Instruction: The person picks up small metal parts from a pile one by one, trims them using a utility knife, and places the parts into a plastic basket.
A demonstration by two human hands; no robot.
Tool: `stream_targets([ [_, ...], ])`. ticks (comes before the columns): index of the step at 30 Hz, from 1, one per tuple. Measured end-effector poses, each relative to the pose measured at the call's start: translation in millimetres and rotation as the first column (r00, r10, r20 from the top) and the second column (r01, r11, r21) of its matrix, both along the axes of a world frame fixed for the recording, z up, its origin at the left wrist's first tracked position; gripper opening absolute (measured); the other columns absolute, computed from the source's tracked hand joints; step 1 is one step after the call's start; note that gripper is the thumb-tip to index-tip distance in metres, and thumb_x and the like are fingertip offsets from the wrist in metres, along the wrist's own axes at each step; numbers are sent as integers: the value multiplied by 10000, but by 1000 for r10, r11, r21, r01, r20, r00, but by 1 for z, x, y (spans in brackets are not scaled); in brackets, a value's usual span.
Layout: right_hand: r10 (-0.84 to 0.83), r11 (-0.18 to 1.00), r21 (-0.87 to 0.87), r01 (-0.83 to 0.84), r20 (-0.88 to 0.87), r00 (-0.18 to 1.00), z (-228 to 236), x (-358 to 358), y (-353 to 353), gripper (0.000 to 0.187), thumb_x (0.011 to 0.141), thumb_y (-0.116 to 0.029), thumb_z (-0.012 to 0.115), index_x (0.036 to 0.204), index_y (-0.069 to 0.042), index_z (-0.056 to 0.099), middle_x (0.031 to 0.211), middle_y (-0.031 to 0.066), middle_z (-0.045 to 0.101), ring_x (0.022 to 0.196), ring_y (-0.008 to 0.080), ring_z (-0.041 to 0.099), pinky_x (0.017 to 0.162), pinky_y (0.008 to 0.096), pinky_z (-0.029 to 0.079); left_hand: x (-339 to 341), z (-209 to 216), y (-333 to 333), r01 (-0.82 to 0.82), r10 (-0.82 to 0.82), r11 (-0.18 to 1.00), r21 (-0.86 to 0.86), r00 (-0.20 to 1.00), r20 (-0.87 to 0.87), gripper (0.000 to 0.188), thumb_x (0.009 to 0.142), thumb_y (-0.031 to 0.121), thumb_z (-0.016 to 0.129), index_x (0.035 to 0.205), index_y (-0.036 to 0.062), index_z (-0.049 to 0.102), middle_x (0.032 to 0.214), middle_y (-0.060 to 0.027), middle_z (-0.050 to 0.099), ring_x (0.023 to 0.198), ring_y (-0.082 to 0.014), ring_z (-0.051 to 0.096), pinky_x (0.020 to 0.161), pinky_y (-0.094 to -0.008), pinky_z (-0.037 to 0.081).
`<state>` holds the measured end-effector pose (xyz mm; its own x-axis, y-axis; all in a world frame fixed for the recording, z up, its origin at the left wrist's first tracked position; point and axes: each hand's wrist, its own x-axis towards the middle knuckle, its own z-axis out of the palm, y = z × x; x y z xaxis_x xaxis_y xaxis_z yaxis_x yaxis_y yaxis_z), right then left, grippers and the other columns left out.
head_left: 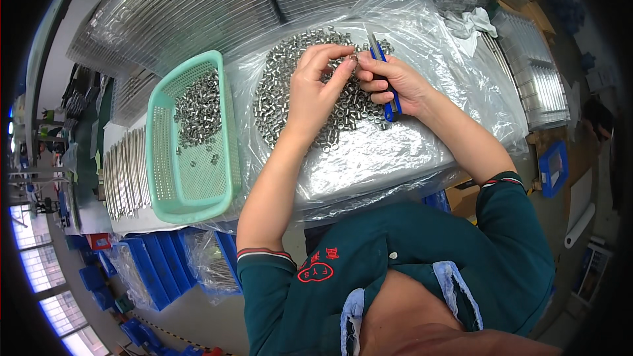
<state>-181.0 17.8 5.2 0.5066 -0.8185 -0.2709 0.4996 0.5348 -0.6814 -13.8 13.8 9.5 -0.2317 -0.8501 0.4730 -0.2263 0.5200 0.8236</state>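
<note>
My left hand (315,89) is closed in a pinch, thumb and forefinger on a small metal piece (354,59), apparently one of the ring-like fittings. My right hand (407,86) grips a blue-handled utility knife (378,51), its blade pointing away from me. That hand's thumb and fingertips meet the left fingertips at the small piece, partly covering it. Beneath both hands spreads a wide pile of small shiny metal fittings (280,82) on clear plastic sheeting (330,175). To the left, a pale green plastic basket (201,188) holds more such fittings toward its far end.
Stacked clear trays (191,16) line the back of the table. Metal rods (125,175) lie left of the basket. More clear trays (531,72) and a crumpled white cloth (471,24) are at the right. Blue bins (155,267) stand below the table's near left edge.
</note>
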Motion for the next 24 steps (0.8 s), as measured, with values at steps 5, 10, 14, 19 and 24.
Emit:
stream_targets([
  [5, 11, 1000, 0, -11, -13, 1000, 0, 0, 0, 145, 862, -229, 557, 835, -99, 498, 687, -34, 495, 480, -18, 385, 347, 112, 293, 2, -5, -3, -46, 66, 987, -156, 990, 127, 146, 783, 98, 624, 921, 49, 631, 946, -66, 576, 889, -164, 553, 735, -261, 446],
  [10, -16, 1000, -12, 16, -5, 1000, 0, 2, 1, 140, 859, -225, 562, 882, -100, 502, 698, -34, 497, 483, -18, 386, 350, 110, 293, -1, -2, -1, -74, 152, 928, -365, 970, 191, 168, 750, 62, 637, 914, 55, 601, 928, -70, 579, 864, -187, 559, 707, -271, 450],
  [14, -25, 999, -43, 23, -34, 999, 1, 1, 1, 140, 857, -214, 565, 911, -101, 505, 703, -33, 497, 484, -18, 385, 355, 109, 294, -3, -2, 1, -81, 125, 956, -283, 982, 141, 192, 746, 60, 643, 926, 50, 578, 930, -66, 578, 868, -182, 558, 696, -273, 454],
  [19, -42, 997, -67, 36, -79, 996, 3, 0, 1, 150, 853, -216, 571, 919, -96, 507, 703, -33, 490, 489, -20, 383, 359, 109, 289, -4, -1, 1, -79, 107, 964, -253, 989, 99, 174, 721, 81, 646, 885, 59, 593, 905, -70, 581, 878, -252, 542, 755, -343, 435],
  [24, -50, 997, -64, 45, -73, 996, 3, 1, 2, 172, 845, -229, 583, 915, -90, 509, 698, -36, 483, 488, -18, 382, 357, 109, 287, -1, -5, -2, -48, 95, 955, -293, 984, 149, 175, 754, 58, 636, 922, 56, 588, 954, -64, 578, 886, -174, 556, 683, -268, 458],
])
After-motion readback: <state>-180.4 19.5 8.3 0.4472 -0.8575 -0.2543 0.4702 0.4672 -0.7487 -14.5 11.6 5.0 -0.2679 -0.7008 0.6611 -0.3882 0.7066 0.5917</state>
